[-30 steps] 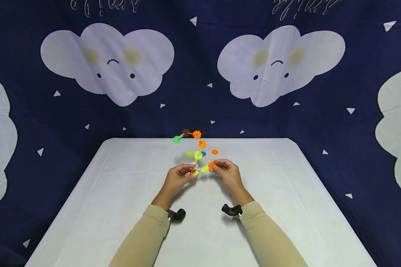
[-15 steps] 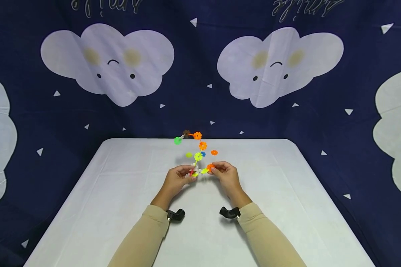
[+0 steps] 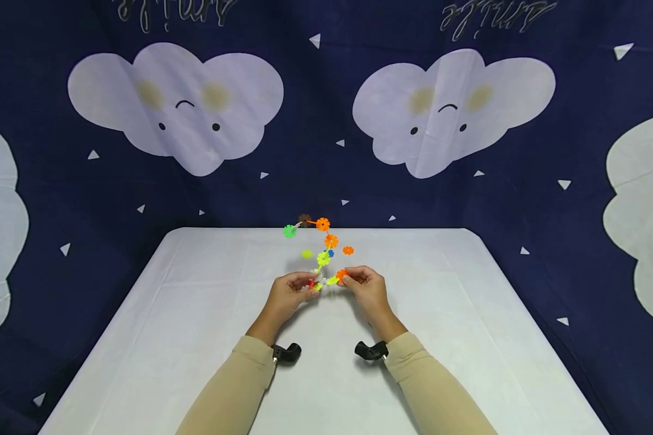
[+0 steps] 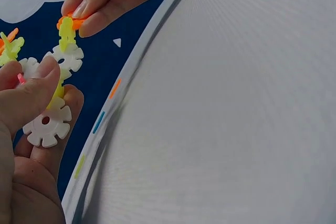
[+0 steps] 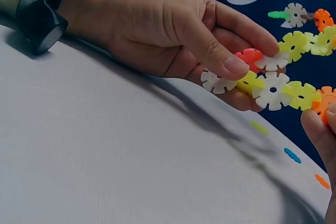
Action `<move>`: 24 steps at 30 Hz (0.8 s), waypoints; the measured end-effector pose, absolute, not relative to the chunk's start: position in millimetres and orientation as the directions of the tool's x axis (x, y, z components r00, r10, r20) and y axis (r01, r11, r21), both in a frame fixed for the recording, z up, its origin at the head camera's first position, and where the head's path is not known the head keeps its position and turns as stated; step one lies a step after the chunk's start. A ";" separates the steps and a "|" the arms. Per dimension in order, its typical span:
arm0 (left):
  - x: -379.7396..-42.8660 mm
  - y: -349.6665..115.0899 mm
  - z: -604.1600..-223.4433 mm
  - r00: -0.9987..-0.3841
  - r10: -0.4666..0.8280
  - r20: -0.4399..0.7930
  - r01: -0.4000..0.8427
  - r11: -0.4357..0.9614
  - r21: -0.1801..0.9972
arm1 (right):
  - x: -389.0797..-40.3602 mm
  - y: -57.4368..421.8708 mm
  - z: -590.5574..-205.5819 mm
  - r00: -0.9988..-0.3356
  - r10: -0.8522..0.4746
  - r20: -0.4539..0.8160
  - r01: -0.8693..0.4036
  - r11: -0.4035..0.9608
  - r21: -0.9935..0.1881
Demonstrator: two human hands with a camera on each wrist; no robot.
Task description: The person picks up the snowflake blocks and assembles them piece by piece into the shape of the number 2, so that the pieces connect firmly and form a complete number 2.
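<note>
A chain of notched plastic snowflake discs (image 3: 323,258) is held above the table, curving up and away to a brown disc (image 3: 305,220) and a green one (image 3: 289,231). My left hand (image 3: 287,296) pinches its near part between thumb and fingers, around red, yellow and white discs (image 5: 262,94). My right hand (image 3: 371,291) pinches an orange snowflake disc (image 5: 326,97) at the edge of a yellow disc (image 5: 301,96). In the right wrist view these two meet edge to edge; how deep their slots sit is hidden. The fingertips partly cover the orange disc.
Loose on the white table (image 3: 207,362) behind the chain lie a yellow-green disc (image 3: 307,254), a blue disc (image 3: 331,253) and an orange disc (image 3: 348,250). A dark blue cloud-printed cloth (image 3: 315,109) hangs behind the far edge.
My right hand has moved slightly left, bringing the orange disc closer against the yellow one. My left hand keeps its hold on the chain. The head view has tilted up slightly.
</note>
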State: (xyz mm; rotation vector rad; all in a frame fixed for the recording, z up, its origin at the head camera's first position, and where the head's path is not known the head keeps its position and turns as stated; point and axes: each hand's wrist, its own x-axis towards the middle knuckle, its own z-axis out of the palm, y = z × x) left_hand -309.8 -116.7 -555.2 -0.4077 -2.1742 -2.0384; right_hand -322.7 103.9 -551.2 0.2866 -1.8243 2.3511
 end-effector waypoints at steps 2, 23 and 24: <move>-309.2 -116.4 -555.4 -0.954 0.101 0.283 0.290 0.056 0.956 | -321.9 103.8 -550.9 -0.970 0.000 0.243 -0.235 -0.246 -0.940; -308.7 -116.7 -554.9 -0.955 0.007 0.296 0.296 0.007 0.955 | -323.1 109.4 -553.5 -0.940 -0.022 0.340 -0.332 -0.159 -0.930; -309.0 -117.1 -554.7 -0.955 -0.011 0.297 0.297 0.005 0.955 | -324.8 110.5 -553.0 -0.935 -0.015 0.354 -0.350 -0.116 -0.930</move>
